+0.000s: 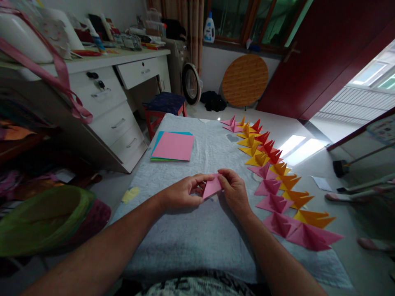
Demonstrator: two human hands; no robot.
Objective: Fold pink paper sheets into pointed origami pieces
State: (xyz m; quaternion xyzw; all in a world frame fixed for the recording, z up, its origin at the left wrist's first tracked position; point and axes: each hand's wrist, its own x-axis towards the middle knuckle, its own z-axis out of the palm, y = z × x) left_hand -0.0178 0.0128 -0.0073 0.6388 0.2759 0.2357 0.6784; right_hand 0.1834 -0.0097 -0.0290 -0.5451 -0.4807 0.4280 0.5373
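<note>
A small folded piece of pink origami paper [212, 187] is held between my two hands just above the cloth-covered table [191, 242]. My left hand [187, 191] grips its left side, fingers along the top and thumb at the lower corner. With thumb and fingers, my right hand [233, 190] pinches the upper right corner. Farther off to the left lies a stack of square paper [173, 146], pink on top with blue and green edges showing. Along the table's right side stand rows of folded paper cranes in pink [274, 203], yellow [257, 159], orange [296, 199] and red [273, 153].
Left of the table are a white desk with drawers [108, 111] and a green-rimmed bin [46, 218]. A stool [165, 103] stands beyond the table's far left corner, near a washing machine with its door [191, 84] open. A round wooden board [246, 79] leans on the back wall.
</note>
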